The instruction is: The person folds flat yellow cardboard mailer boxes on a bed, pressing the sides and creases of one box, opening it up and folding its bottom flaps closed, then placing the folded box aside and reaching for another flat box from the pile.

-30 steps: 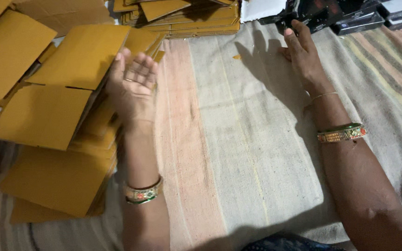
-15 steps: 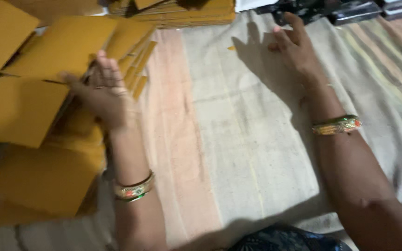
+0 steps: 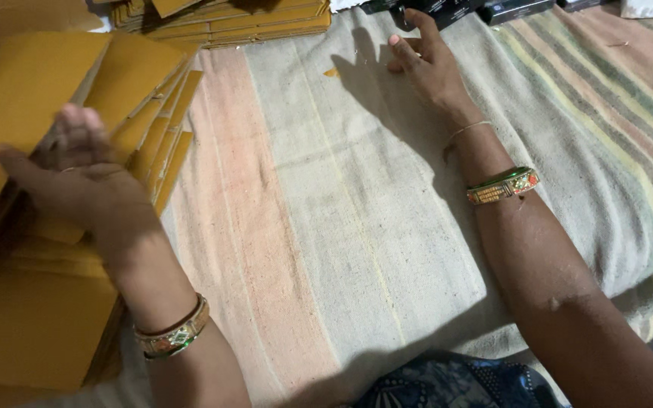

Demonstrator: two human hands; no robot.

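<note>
While the left hand is laid on a fanned pile of yellow-brown envelopes at the left edge of the view, the right hand is stretched out flat toward the far side of the striped cloth. The left hand is seen from the back, with its fingers curled onto the top envelope; whether a sheet is pinched between them cannot be told, since the fingertips are hidden behind the hand and blurred. The pile is spread in overlapping steps, with its lower sheets shown beneath the left wrist. A gold bangle with green and red insets is worn on the left wrist, and a like bangle on the right forearm, above which a thin thread bracelet is tied. The right hand is held open with fingers apart, nothing being gripped; its fingertips are placed just beside a row of dark flat boxes at the top edge. A second stack of envelopes is set at the top, well apart from both hands. A small yellow scrap is left on the cloth near the right hand. The cloth is banded in peach, grey and pale green. Dark patterned fabric is seen at the bottom edge.
</note>
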